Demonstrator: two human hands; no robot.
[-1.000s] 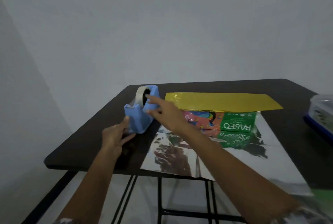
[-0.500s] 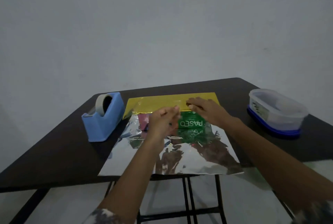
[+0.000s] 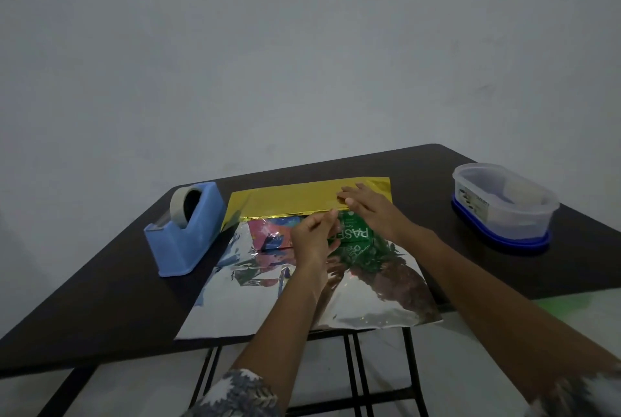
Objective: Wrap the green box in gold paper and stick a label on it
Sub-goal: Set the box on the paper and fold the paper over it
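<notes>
A dark table fills the lower half of the view. Spread across its near middle is the sheet of gold paper, lying silver side up, its near edge hanging just past the table's edge. Its far flap is folded towards the near side, gold face showing, and lies over the far part of the green box. The box sits on the sheet towards its far side, its printed top and near face uncovered.

To the left, just beside the sheet, stands a blue tape dispenser with a roll of tape in it. Well to the right sits a clear plastic container on a blue base.

The right hand lies flat, fingers straight, pressing the flap's edge down onto the box. The left hand hovers at that edge with thumb and fingertips drawn together; it may be pinching a strip of clear tape, but I cannot tell.

The wrapping looks to be at an early stage: one flap is over. Fixing it, bringing up the near side, closing both ends and sticking on the label all remain.
</notes>
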